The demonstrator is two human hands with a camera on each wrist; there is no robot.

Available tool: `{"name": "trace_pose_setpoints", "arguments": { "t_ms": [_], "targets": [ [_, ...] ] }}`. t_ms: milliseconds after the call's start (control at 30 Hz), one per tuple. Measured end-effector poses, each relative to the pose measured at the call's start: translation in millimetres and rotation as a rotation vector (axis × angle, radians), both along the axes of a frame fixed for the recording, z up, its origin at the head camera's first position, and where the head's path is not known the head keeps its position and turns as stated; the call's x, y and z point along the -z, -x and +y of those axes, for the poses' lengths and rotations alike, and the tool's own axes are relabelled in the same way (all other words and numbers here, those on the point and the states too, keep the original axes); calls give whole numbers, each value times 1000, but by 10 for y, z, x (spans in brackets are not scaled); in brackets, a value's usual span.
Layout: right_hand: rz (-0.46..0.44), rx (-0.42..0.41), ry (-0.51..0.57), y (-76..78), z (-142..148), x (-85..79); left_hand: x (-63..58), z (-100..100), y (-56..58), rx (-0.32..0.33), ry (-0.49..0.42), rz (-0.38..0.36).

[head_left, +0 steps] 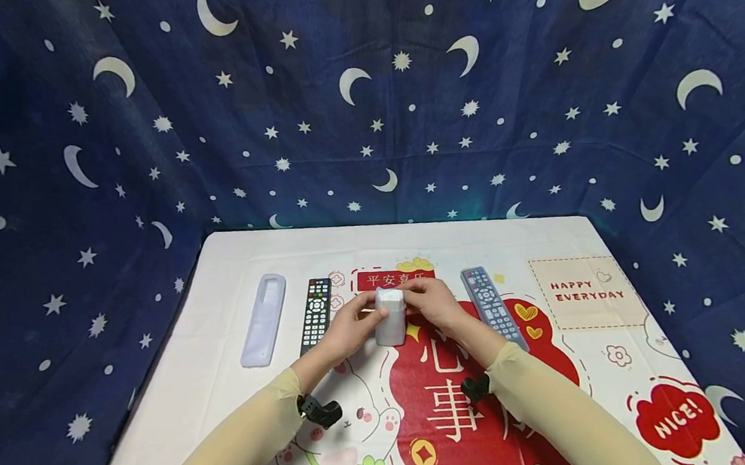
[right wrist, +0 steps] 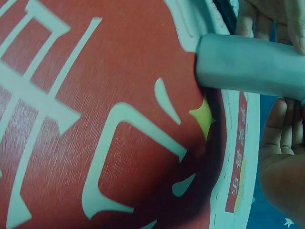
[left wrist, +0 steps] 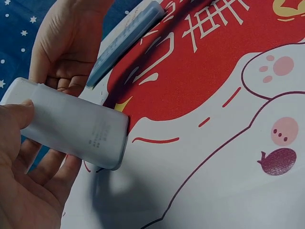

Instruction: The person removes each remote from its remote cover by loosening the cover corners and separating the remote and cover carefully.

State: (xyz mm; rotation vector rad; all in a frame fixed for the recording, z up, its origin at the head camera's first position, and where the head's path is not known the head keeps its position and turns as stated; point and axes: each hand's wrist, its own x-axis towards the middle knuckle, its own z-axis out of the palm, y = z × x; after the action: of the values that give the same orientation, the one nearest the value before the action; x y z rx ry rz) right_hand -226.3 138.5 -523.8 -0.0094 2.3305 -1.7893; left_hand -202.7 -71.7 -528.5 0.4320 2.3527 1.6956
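Observation:
A white remote control (left wrist: pixel 16 90) sits in a translucent cover (left wrist: pixel 81 121), its upper end showing past the cover's edge. Small print shows through near the lower end. My left hand (head_left: pixel 349 330) grips it, thumb on the face towards me and fingers behind. At the upper end, my right hand (head_left: pixel 437 303) has its fingers curled at the cover's edge; its fingertips are partly hidden behind the remote in the left wrist view. Both hands hold it tilted up over the middle of the table.
Left of my hands lie a black remote (head_left: pixel 316 314) and, beyond it, a loose translucent cover (head_left: pixel 263 320). To the right, a grey remote in a bluish cover (head_left: pixel 491 303) lies near my right forearm. The printed tablecloth (head_left: pixel 631 357) meets a starry blue curtain (head_left: pixel 400 108) behind.

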Motion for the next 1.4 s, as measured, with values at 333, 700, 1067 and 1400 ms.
{"name": "trace_pose_setpoints", "arguments": {
  "t_ms": [333, 700, 1067, 1400],
  "targets": [
    [85, -45, -106, 28, -55, 80, 3, -32, 2, 21, -7, -3],
    [175, -9, -154, -24, -13, 42, 12, -8, -11, -3, -27, 3],
    [215, -87, -164, -140, 58, -20, 22, 23, -2, -37, -59, -23],
    [298, -119, -179, -187, 68, -71, -24, 13, 19, -68, -78, -75]
  ]
}}
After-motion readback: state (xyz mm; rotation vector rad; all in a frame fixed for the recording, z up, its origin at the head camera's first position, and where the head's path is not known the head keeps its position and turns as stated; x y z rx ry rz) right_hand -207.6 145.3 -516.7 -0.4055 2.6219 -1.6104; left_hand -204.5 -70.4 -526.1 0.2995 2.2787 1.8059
